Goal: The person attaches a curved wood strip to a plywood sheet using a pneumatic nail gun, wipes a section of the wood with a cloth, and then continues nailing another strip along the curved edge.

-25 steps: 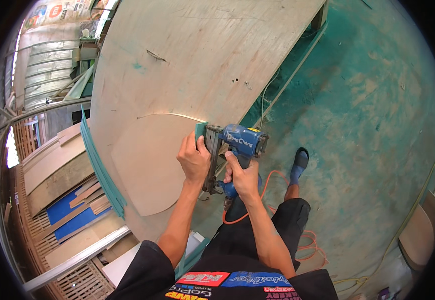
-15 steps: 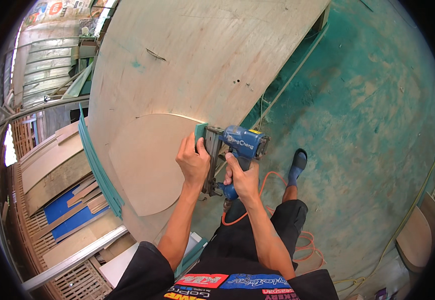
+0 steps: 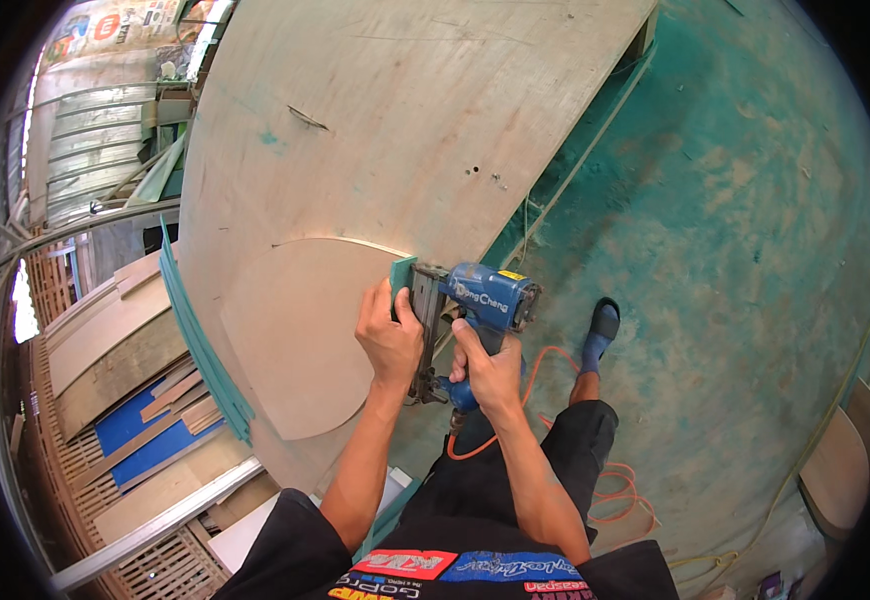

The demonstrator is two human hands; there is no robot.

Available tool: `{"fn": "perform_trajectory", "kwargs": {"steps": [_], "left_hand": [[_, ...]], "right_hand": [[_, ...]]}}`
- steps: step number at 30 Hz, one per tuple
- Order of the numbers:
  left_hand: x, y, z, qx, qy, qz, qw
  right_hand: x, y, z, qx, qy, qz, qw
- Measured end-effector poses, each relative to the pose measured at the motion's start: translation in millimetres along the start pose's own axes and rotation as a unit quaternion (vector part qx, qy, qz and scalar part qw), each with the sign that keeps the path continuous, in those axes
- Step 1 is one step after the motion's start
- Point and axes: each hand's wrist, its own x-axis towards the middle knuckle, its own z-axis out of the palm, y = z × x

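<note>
My right hand is wrapped round the handle of a blue air nail gun, with its dark magazine toward my left hand. Closed fingers of my left hand pinch a short green strip at the edge of a curved plywood panel. The gun's nose meets that strip, or comes very close to it; the exact contact is hard to see. Under the curved panel lies a large plywood tabletop. An orange air hose runs from the base of the gun.
Long green strips lean along the table's left side. Behind them, wood offcuts lie on a slatted rack. A small stick rests on the tabletop. The hose coils on the green-stained floor by my foot. Curved boards stand at right.
The whole view has shifted slightly, so the table and hands sit a little lower. Both hands keep their holds on the nail gun and the green strip.
</note>
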Motion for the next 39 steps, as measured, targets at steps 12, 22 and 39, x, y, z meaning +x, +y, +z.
{"fn": "perform_trajectory", "kwargs": {"steps": [12, 22, 39], "left_hand": [[-1.9, 1.3, 3.5, 0.003, 0.007, -0.028, 1.000], [-1.8, 1.0, 2.5, 0.009, 0.005, -0.021, 1.000], [0.4, 7.3, -3.2, 0.064, -0.015, -0.017, 0.998]], "right_hand": [[0.8, -0.1, 1.7, 0.000, 0.004, -0.021, 1.000], [-1.6, -0.9, 4.2, 0.001, 0.008, -0.007, 1.000], [-3.8, -13.8, 3.8, -0.019, 0.001, 0.014, 1.000]]}}
